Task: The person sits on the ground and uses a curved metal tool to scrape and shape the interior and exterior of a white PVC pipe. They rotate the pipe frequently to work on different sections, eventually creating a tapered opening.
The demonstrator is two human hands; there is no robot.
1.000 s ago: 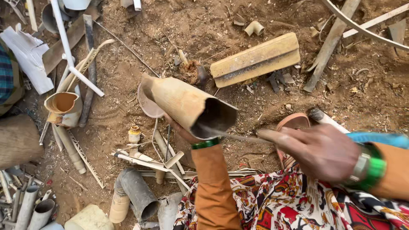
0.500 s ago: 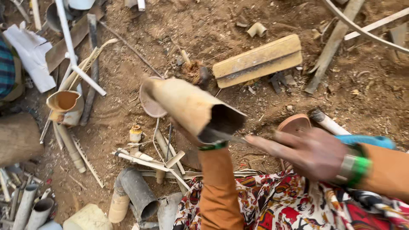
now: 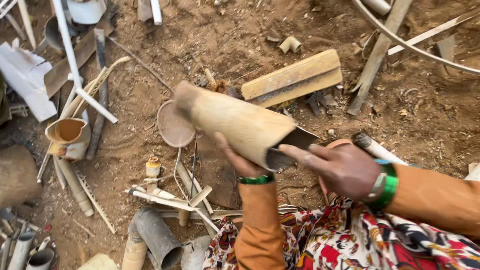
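Since earlier frame: right hand closer, fingers now at tan tube open end, extended, slightly apart. Left hand fingers clamped under tube, holding it tilted above dirt ground, mouth toward right hand.

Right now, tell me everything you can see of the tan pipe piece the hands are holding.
The tan, dusty length of wide pipe looks like plastic, hollow, lying tilted with its far end up-left and its dark open near end lower right. That near end looks cut or flattened, with a dark flap sticking out. The left hand cups it from underneath; the right hand has its fingers at the open end. It is held above the dirt ground.
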